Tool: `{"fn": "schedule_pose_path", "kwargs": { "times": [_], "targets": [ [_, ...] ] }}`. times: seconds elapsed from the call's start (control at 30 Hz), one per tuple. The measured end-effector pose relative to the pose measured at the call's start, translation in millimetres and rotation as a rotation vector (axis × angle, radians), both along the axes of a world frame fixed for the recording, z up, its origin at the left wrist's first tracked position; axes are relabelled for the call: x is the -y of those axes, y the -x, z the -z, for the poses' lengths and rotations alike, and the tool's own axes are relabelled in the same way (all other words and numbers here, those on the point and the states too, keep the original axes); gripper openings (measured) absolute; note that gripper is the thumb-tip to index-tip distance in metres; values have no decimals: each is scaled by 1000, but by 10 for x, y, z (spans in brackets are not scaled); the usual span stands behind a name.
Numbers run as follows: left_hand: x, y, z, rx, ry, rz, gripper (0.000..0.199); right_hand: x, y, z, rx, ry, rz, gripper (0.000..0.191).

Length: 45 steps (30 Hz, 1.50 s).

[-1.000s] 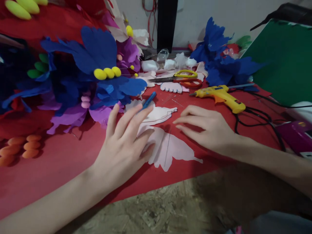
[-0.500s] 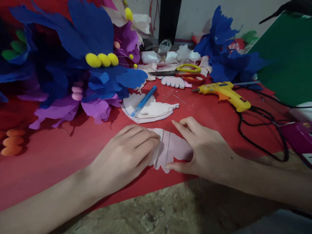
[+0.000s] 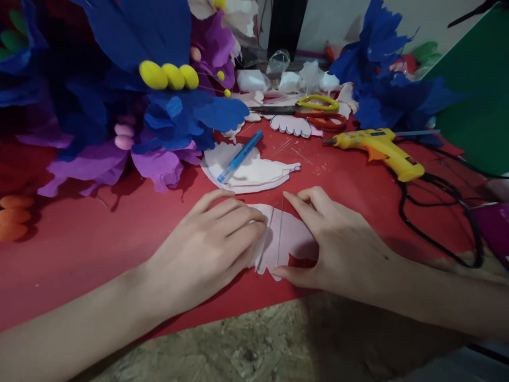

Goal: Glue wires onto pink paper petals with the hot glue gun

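A pale pink cut-out piece (image 3: 292,233) lies on the red surface near its front edge. My left hand (image 3: 214,241) covers its left part, the fingers together and curled down on a folded-over, whiter portion; the fingertips are partly hidden. One thin wire (image 3: 265,239) runs along the fold beside these fingers. To its right, a second thin wire (image 3: 280,233) stretches between the thumb tip and index fingertip of my right hand (image 3: 334,239), which holds it by its ends over the piece.
Behind the hands lie white cut-outs (image 3: 262,175) with a blue pen (image 3: 240,156) on top. Scissors (image 3: 322,111) and a yellow glue gun (image 3: 384,151) with a black cord (image 3: 405,223) are further back. Large blue flowers (image 3: 139,37) crowd the left; a green board (image 3: 473,95) stands right.
The view has shifted slightly, so the items behind appear higher and further right. Both hands keep nearly the same pose on the pink piece and the wire.
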<state>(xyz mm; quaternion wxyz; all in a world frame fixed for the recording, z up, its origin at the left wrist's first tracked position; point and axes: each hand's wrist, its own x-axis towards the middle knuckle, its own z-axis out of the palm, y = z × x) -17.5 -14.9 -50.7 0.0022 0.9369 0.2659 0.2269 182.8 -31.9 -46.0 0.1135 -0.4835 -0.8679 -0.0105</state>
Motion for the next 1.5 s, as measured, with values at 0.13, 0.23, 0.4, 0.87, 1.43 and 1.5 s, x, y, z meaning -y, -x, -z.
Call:
{"fn": "schedule_pose_path", "kwargs": {
  "times": [0.13,0.23,0.4,0.87,1.43,1.5],
  "targets": [
    [5,-2,-6,-7,13,-4,27,-16,-5,7,10,19,-10,83],
    [3,-2,1,-3,23,-5,26,-23,-12,7,4,26,-12,81],
    [-6,-6,13,-11,17,-17,24,-70,-46,-5,1,42,-105,84],
    [4,1,13,-13,46,-18,20,-105,-144,-29,5,-1,-160,88],
    [16,-125,-78,10,472,-100,62,-51,-338,7,-137,-163,-630,28],
    [3,-149,-73,-12,468,-108,70,-56,-341,12,-141,-158,-632,29]
  ]
}}
